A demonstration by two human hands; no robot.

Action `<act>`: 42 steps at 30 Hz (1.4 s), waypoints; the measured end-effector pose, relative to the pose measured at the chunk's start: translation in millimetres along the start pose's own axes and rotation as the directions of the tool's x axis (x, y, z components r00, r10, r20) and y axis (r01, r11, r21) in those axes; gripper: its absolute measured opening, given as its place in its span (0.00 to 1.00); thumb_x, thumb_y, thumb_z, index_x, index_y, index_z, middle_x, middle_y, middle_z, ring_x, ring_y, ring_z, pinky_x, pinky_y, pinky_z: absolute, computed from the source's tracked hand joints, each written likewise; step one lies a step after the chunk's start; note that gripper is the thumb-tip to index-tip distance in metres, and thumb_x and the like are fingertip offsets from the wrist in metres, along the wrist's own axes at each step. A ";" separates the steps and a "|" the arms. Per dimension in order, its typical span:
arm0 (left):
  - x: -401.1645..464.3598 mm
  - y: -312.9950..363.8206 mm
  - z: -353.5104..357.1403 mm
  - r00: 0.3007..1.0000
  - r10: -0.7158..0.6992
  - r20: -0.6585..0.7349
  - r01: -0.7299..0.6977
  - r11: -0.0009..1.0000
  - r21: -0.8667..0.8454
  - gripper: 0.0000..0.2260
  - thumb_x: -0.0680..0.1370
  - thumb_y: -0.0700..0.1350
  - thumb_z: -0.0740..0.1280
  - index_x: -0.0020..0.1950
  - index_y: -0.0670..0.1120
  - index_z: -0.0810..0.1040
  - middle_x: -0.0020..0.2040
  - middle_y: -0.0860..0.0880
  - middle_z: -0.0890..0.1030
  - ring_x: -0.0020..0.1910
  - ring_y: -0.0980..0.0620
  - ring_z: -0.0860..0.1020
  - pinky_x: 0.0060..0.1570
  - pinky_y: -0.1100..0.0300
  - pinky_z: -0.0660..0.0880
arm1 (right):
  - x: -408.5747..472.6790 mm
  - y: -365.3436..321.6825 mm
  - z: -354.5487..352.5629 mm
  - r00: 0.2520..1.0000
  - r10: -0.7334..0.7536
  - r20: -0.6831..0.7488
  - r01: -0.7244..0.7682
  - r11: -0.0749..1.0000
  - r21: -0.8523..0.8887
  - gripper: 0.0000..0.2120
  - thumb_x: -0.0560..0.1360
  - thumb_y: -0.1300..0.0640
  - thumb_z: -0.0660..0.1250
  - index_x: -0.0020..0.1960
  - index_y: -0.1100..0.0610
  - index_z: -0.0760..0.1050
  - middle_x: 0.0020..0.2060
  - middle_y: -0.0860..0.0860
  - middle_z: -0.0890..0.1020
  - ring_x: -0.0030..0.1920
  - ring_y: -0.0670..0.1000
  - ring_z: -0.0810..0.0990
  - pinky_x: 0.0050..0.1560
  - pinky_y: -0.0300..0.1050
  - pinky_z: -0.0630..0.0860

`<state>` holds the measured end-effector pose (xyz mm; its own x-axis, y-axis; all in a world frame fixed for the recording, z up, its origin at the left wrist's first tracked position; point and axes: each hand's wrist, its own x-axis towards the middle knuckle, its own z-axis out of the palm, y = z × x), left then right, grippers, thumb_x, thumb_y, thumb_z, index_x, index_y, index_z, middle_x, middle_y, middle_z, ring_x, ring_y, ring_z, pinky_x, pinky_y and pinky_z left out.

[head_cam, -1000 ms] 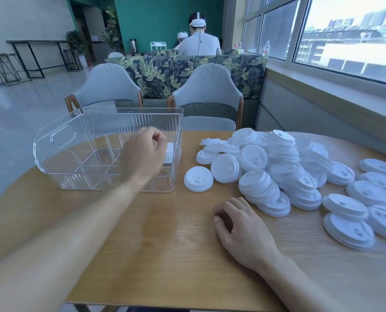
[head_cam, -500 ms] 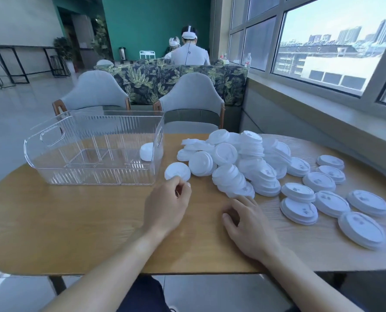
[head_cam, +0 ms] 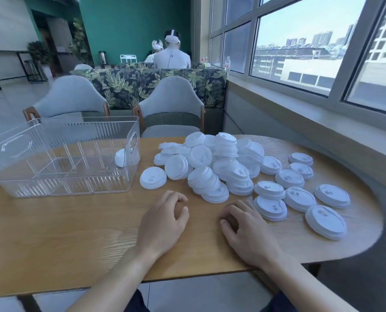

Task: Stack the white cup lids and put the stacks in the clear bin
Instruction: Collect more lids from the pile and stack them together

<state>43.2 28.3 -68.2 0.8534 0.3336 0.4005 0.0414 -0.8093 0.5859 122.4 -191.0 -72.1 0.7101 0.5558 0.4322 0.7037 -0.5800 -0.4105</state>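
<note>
White lids (head_cam: 212, 167): heaped mid-table toward the window edge; one lid (head_cam: 120, 157) now inside the clear bin (head_cam: 59, 154) near the left edge. Left hand (head_cam: 162, 221) withdrawn from bin, right hand (head_cam: 248, 230) unmoved, both loosely curled, empty, near the front edge. Stacking barely begun.

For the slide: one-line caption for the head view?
Both hands, left and right, rest empty on the table before a lid pile; one lid leans inside the clear bin.
</note>
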 end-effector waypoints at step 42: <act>90.8 -2.2 41.6 0.983 -0.166 0.076 0.179 0.960 -0.214 0.29 0.73 0.71 0.69 0.66 0.54 0.74 0.54 0.62 0.80 0.53 0.64 0.78 0.58 0.52 0.79 | 22.6 83.5 -37.4 0.861 0.448 -0.242 -0.494 0.849 -0.185 0.31 0.77 0.35 0.61 0.74 0.52 0.65 0.69 0.54 0.74 0.71 0.56 0.62 0.72 0.55 0.61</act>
<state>142.2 40.3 -62.4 0.8718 0.4257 0.2425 0.0814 -0.6140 0.7851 196.4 -249.2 -66.5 0.9211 0.0744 0.3821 0.2425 -0.8775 -0.4138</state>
